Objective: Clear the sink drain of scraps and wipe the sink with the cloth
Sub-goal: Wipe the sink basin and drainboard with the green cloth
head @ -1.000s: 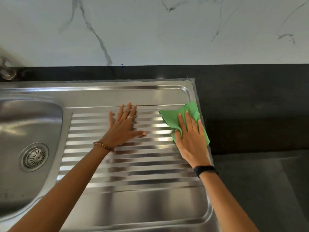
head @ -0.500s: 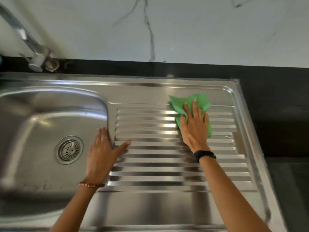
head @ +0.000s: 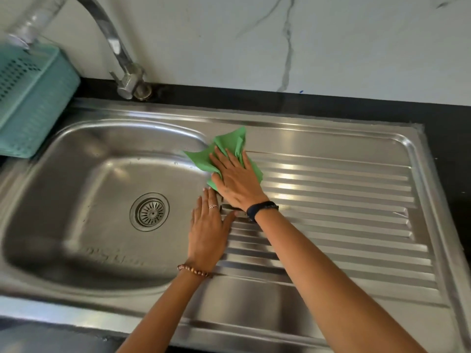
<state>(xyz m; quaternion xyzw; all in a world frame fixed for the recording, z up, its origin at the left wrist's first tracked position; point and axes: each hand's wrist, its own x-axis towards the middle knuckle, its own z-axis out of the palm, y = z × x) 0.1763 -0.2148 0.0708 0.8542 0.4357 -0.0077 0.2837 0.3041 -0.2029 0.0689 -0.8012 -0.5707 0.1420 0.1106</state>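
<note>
Marble wall behind, black bench (head: 446,128) under the steel sink (head: 331,138), and my right hand (head: 238,183) is flat on the green cloth (head: 229,149), fingers (head: 224,155) straight and pressing it onto the strip between basin and ribbed drainboard (head: 344,200). My left hand (head: 207,233) rests flat just below it, fingers released, gripping nothing (ring showing). Drain (head: 149,211) sits in the basin, left of both hands; tap (head: 112,47) and teal basket (head: 33,98) behind.

The right hand (head: 235,183) presses the green cloth (head: 226,151) flat at the sink (head: 76,174) basin's right edge — the left hand (head: 207,233) rests flat just nearer.
</note>
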